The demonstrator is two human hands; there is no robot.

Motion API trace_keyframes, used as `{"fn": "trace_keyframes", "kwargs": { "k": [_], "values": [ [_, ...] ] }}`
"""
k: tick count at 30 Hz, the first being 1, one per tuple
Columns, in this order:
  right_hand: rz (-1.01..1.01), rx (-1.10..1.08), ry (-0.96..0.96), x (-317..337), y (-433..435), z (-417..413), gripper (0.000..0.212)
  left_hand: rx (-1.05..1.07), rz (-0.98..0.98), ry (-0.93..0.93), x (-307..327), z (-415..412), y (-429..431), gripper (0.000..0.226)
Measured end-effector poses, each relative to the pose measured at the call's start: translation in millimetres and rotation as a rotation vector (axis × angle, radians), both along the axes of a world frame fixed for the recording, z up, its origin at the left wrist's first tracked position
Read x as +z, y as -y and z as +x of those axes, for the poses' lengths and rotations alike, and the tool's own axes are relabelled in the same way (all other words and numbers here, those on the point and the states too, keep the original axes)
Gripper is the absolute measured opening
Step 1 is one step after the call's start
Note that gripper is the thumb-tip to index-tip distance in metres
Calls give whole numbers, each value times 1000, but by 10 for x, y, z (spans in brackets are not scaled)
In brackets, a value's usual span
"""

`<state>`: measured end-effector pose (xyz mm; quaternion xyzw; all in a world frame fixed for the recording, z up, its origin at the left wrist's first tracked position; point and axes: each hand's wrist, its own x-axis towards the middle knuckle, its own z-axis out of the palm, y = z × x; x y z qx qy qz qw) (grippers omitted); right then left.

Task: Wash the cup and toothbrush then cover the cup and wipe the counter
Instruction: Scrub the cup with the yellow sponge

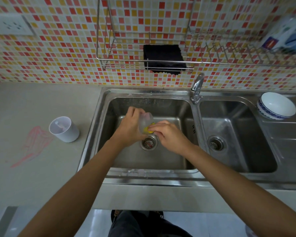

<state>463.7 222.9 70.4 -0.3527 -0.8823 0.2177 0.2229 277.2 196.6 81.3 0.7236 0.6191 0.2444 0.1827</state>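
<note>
Over the left sink basin (161, 161), my left hand (129, 127) grips a translucent cup (145, 122), tilted with its mouth toward my right hand. My right hand (169, 134) presses a yellow sponge (149, 130) into the cup's mouth; most of the sponge is hidden by my fingers. A white cylindrical cup cover (64, 129) stands on the grey counter (32, 103) left of the sink, open end up. A pink scribbled stain (32, 144) marks the counter beside it. No toothbrush is in view.
A chrome tap (197, 86) stands between the two basins, no water running. A blue-rimmed white bowl (277, 106) sits at the right basin's far corner. A dark cloth (163, 58) hangs in the wire wall rack (126, 60). A wall socket (9, 24) is upper left.
</note>
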Motion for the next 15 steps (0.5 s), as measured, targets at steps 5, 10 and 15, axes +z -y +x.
{"fn": "trace_keyframes", "kwargs": {
  "k": [5, 10, 15],
  "values": [
    [-277, -53, -43, 69, 62, -78, 26, 6, -10, -113, -6, -97, 14, 81],
    [181, 159, 356, -61, -30, -68, 29, -129, 9, -117, -33, -108, 14, 79],
    [529, 154, 378, 30, -153, 58, 27, -142, -41, -99, -12, -145, -16, 85]
  ]
}}
